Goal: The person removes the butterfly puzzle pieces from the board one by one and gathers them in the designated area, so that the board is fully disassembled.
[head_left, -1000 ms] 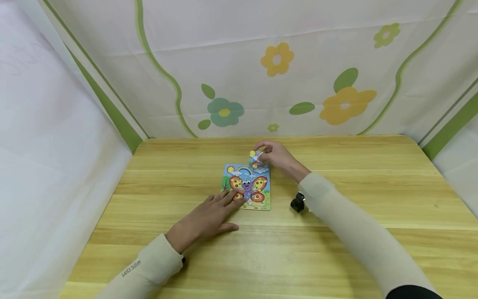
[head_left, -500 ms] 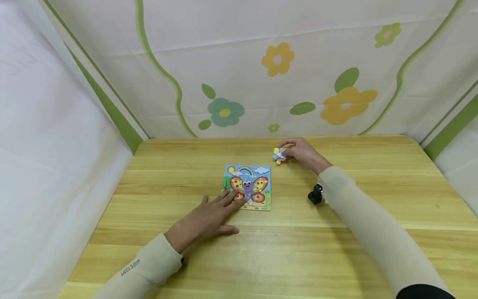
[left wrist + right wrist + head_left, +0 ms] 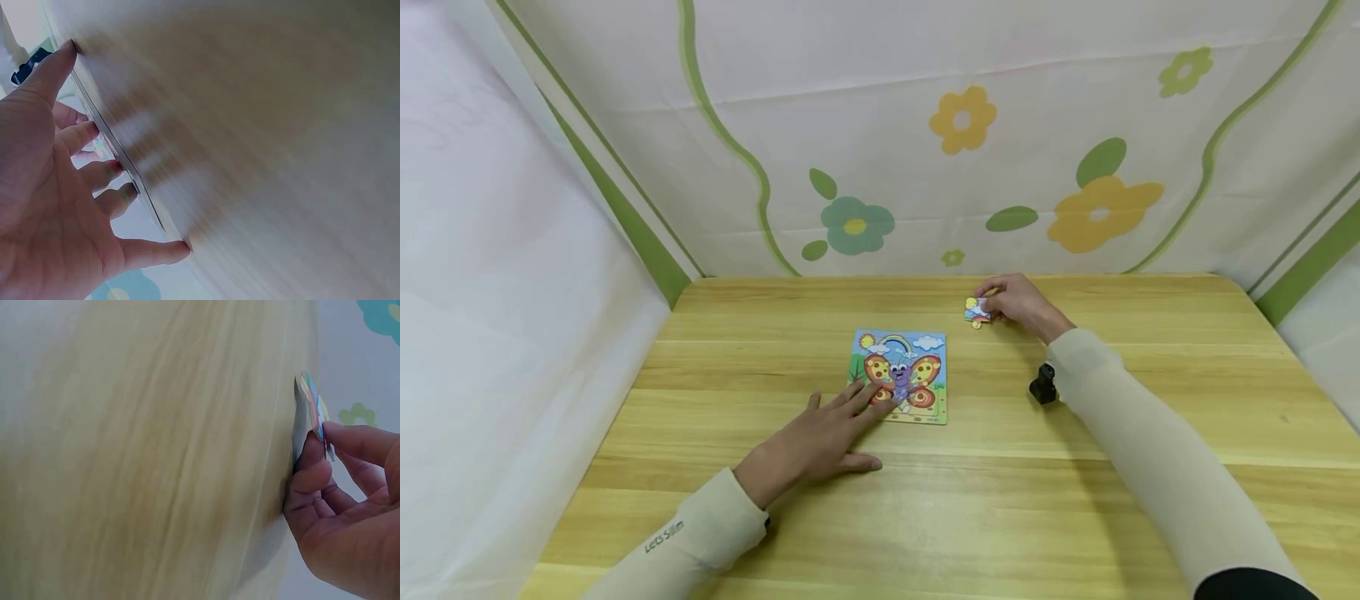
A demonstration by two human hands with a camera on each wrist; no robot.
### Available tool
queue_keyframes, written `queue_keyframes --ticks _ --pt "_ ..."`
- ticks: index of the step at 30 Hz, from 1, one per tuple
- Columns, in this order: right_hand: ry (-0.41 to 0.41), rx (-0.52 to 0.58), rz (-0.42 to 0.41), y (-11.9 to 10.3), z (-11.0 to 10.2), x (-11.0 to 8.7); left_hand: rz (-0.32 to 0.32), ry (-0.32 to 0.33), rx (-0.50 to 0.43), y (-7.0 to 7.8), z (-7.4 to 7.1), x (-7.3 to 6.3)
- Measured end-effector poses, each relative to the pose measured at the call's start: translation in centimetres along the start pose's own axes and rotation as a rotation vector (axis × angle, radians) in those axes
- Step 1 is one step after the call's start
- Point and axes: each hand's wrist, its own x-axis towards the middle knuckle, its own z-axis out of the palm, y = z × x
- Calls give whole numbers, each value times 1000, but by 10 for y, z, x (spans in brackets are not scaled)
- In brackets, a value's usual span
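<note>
Beige sleeves point(image 3: 1142, 442) lead down to a person's two bare hands at a pale wood-grain tabletop point(image 3: 940, 517). The left hand point(image 3: 820, 435) is spread, its middle fingertips resting on the lower left part of a square butterfly jigsaw puzzle point(image 3: 904, 371); the thumb and little finger reach past it and touch the wood. The puzzle lies flat near the middle of the table, printed with a purple-bodied butterfly under a sun, a rainbow and clouds. Beyond its upper right corner, near the table's far edge, the right hand point(image 3: 1021, 302) pinches colourful jigsaw pieces point(image 3: 976, 310) between thumb and fingers, well apart from the puzzle. The right wrist view shows them as thin overlapping layers, tilted beside the wood; how many there are cannot be told. A small black device point(image 3: 1043, 385) sits at the right cuff. Behind the table hangs a white fabric backdrop point(image 3: 887, 50) with green vines and orange, green and teal flowers.
</note>
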Motion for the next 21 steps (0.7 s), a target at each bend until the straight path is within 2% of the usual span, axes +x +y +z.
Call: queue_keyframes --ticks 8,21 --pt "27 -79 -44 2 2 3 -4 0 -1 1 0 0" --pt "31 -106 -51 5 2 5 -14 -13 -11 1 -1 0"
